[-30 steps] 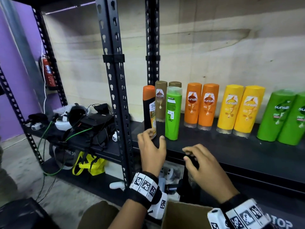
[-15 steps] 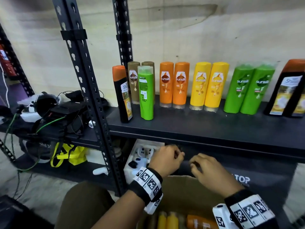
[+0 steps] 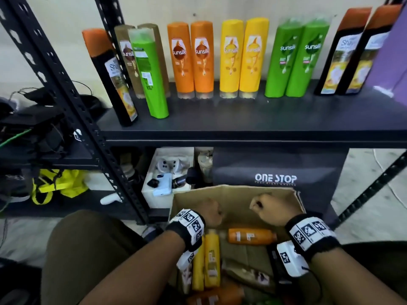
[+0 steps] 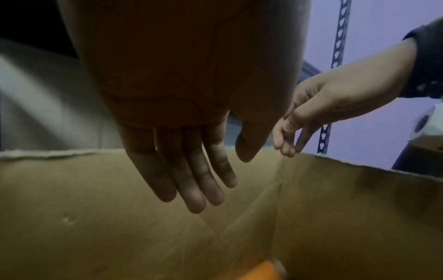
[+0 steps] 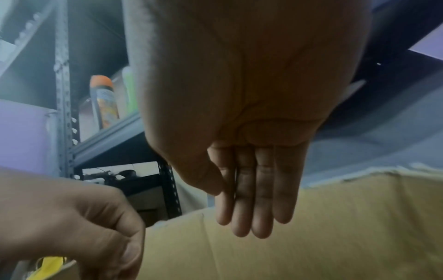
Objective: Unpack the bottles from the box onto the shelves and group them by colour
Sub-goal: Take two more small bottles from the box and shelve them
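Observation:
An open cardboard box (image 3: 233, 192) sits on the floor below the black shelf (image 3: 242, 119). In it lie an orange bottle (image 3: 251, 236) and two yellow bottles (image 3: 211, 260), with more beneath. My left hand (image 3: 210, 213) and right hand (image 3: 267, 209) hang side by side over the box's far end. The wrist views show the left hand (image 4: 191, 180) and right hand (image 5: 254, 199) empty, fingers straight and pointing down. On the shelf stand a black orange-capped bottle (image 3: 110, 75), a green one (image 3: 148, 73), brown ones (image 3: 125, 56), then pairs of orange (image 3: 191, 58), yellow (image 3: 242, 56), green (image 3: 295, 58) and black (image 3: 352, 53).
A perforated black upright (image 3: 66, 84) stands left of the shelf. Under the shelf are a white bin of gadgets (image 3: 167, 172) and a black "ONE STOP" bag (image 3: 275, 179) right behind the box. My knee (image 3: 88, 249) is left of the box. A yellow bag (image 3: 55, 186) lies far left.
Both hands have dropped from the shelf's front edge down over the box, and their fingers have straightened. My view has tilted down, bringing the box's bottles into sight.

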`<state>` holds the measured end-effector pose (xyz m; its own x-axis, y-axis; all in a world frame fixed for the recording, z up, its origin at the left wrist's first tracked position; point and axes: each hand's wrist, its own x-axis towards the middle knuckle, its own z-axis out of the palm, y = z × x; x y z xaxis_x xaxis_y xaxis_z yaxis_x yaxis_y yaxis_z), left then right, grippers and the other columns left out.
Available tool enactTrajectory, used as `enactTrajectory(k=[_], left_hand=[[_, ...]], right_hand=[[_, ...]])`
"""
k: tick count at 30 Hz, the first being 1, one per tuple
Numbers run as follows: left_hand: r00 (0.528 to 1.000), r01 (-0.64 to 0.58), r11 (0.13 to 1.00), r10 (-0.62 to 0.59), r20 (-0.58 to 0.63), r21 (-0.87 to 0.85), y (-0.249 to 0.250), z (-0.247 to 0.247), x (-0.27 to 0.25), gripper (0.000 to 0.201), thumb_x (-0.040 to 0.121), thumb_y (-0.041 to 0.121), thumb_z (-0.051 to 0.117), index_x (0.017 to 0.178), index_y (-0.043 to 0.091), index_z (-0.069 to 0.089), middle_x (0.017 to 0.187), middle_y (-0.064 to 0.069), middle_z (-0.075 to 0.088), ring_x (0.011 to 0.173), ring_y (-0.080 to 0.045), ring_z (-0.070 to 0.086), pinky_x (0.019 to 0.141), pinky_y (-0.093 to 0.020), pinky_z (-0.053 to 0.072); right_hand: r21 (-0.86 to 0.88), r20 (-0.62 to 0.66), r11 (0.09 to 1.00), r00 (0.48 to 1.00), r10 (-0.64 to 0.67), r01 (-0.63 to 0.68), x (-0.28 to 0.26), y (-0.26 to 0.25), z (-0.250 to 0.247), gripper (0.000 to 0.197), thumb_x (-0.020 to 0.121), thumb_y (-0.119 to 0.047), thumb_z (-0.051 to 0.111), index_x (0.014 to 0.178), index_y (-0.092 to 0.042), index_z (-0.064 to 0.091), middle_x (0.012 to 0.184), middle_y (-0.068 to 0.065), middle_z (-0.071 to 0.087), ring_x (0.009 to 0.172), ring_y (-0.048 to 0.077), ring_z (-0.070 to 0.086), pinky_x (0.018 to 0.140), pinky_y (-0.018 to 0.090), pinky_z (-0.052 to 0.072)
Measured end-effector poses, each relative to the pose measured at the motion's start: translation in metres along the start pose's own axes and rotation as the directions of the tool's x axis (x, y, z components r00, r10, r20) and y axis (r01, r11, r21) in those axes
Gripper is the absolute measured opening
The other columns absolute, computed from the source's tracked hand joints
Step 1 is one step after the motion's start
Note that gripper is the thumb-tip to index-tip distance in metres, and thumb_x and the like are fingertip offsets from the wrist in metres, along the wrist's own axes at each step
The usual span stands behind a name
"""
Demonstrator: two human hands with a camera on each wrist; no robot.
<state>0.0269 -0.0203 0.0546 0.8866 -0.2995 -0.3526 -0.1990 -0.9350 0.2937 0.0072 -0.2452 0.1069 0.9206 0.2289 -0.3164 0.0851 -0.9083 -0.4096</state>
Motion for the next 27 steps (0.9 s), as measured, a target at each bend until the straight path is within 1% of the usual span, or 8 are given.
enactTrajectory(k=[3,8,12,15,17,20,23,27], left_hand=[[0.998,0.009,1.0,-0.01,0.066,0.018,-0.004,0.023,0.006,0.039,0.099,0.038,0.052,0.102,0.005,0.072,0.112,-0.017,0.071,0.102,-0.036,0.065,0.077,-0.032,0.044],[0.988,0.012,0.995,-0.026,0.152,0.098,-0.007,0.055,0.012,0.041,0.102,0.037,0.051,0.121,0.004,0.066,0.129,-0.021,0.062,0.115,-0.039,0.058,0.089,-0.039,0.045],[0.968,0.074,0.994,-0.091,0.233,0.084,-0.019,0.079,0.019,0.051,0.105,0.041,0.047,0.131,-0.001,0.059,0.135,-0.023,0.058,0.122,-0.038,0.056,0.093,-0.039,0.043],[0.949,0.1,0.99,-0.126,0.288,0.104,-0.026,0.097,0.023,0.058,0.106,0.043,0.045,0.137,-0.006,0.053,0.141,-0.025,0.054,0.128,-0.04,0.053,0.102,-0.041,0.042],[0.931,0.083,0.99,-0.119,0.345,0.117,-0.028,0.106,0.025,0.059,0.105,0.043,0.044,0.13,-0.009,0.057,0.136,-0.028,0.057,0.123,-0.041,0.057,0.097,-0.043,0.046],[0.915,0.025,0.994,-0.066,0.398,0.108,-0.022,0.119,0.03,0.051,0.103,0.043,0.047,0.106,-0.005,0.066,0.107,-0.026,0.066,0.098,-0.04,0.066,0.075,-0.037,0.046],[0.894,-0.02,0.992,-0.037,0.447,0.122,-0.009,0.131,0.033,0.046,0.102,0.046,0.05,0.07,0.012,0.051,0.074,-0.011,0.053,0.074,-0.031,0.058,0.07,-0.037,0.047],[0.857,-0.032,0.998,0.004,0.515,0.046,0.007,0.155,0.037,0.042,0.1,0.042,0.051,0.073,0.011,0.054,0.086,-0.013,0.06,0.077,-0.03,0.058,0.071,-0.037,0.048]], right_hand=[[-0.006,0.082,0.997,0.994,0.074,-0.073,0.002,0.02,0.019,0.023,0.098,-0.024,0.052,0.087,-0.017,0.071,0.095,0.002,0.073,0.091,0.022,0.065,0.085,0.036,0.053],[-0.08,0.163,0.986,0.973,0.161,-0.149,0.009,0.039,0.049,0.03,0.099,-0.022,0.049,0.087,-0.008,0.072,0.093,0.01,0.07,0.088,0.026,0.063,0.08,0.032,0.048],[-0.132,0.209,0.965,0.945,0.252,-0.228,0.018,0.052,0.071,0.035,0.097,-0.021,0.051,0.064,-0.012,0.05,0.075,0.01,0.056,0.074,0.025,0.051,0.066,0.029,0.038],[-0.144,0.231,0.951,0.925,0.303,-0.275,0.022,0.062,0.087,0.037,0.1,-0.024,0.05,0.065,-0.016,0.042,0.071,0.004,0.047,0.073,0.025,0.051,0.063,0.029,0.037],[-0.143,0.263,0.943,0.907,0.329,-0.301,0.024,0.069,0.098,0.031,0.1,-0.025,0.05,0.071,-0.016,0.047,0.081,0.006,0.054,0.085,0.028,0.06,0.071,0.03,0.043],[-0.186,0.316,0.919,0.864,0.391,-0.348,0.028,0.081,0.116,0.026,0.101,-0.032,0.05,0.106,-0.009,0.061,0.113,0.016,0.059,0.115,0.033,0.062,0.088,0.033,0.05],[-0.228,0.351,0.904,0.836,0.423,-0.362,0.032,0.091,0.133,0.028,0.101,-0.037,0.051,0.101,-0.01,0.059,0.114,0.015,0.063,0.115,0.032,0.063,0.083,0.032,0.049],[-0.207,0.343,0.877,0.808,0.48,-0.433,0.04,0.106,0.155,0.042,0.104,-0.033,0.051,0.135,-0.005,0.055,0.138,0.017,0.057,0.124,0.032,0.057,0.095,0.034,0.046]])
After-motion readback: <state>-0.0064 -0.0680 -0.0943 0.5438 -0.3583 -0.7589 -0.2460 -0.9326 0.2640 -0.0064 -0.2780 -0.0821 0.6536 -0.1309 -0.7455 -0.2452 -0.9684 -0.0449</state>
